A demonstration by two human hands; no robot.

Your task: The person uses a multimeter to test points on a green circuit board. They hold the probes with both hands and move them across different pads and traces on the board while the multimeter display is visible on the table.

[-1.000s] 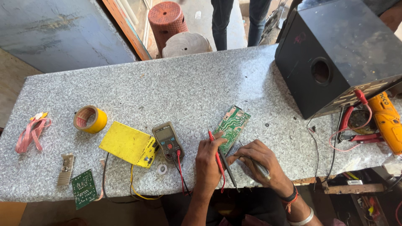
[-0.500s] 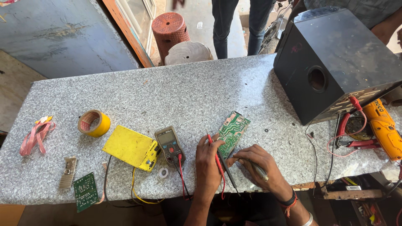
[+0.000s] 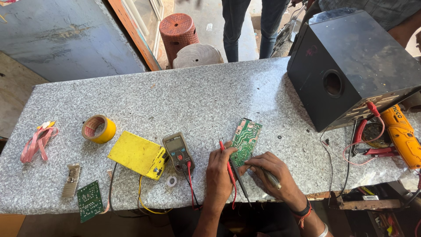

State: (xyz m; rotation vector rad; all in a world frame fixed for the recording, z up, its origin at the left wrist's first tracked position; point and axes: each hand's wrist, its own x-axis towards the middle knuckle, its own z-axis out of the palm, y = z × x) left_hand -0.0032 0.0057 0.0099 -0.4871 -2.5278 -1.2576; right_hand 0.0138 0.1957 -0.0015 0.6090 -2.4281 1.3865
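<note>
A green circuit board (image 3: 245,139) lies on the grey speckled stone table (image 3: 175,101) near its front edge. My left hand (image 3: 218,173) holds a red probe (image 3: 226,160) whose tip points to the board's left side. My right hand (image 3: 272,171) rests at the board's near end and grips a dark probe and a metal-tipped tool (image 3: 269,177). A grey multimeter (image 3: 177,151) lies just left of my left hand, with red and black leads running off the table edge.
A yellow box (image 3: 138,154), tape roll (image 3: 99,129), pink ribbon cable (image 3: 37,142), small green board (image 3: 90,201) and heatsink (image 3: 71,180) lie left. A black speaker box (image 3: 355,61), yellow drill (image 3: 401,134) and red pliers (image 3: 372,149) sit right. A person (image 3: 250,26) stands beyond the table.
Both hands stay at the circuit board with the probes. The view has shifted slightly, so the table and objects sit a little lower and further right.
</note>
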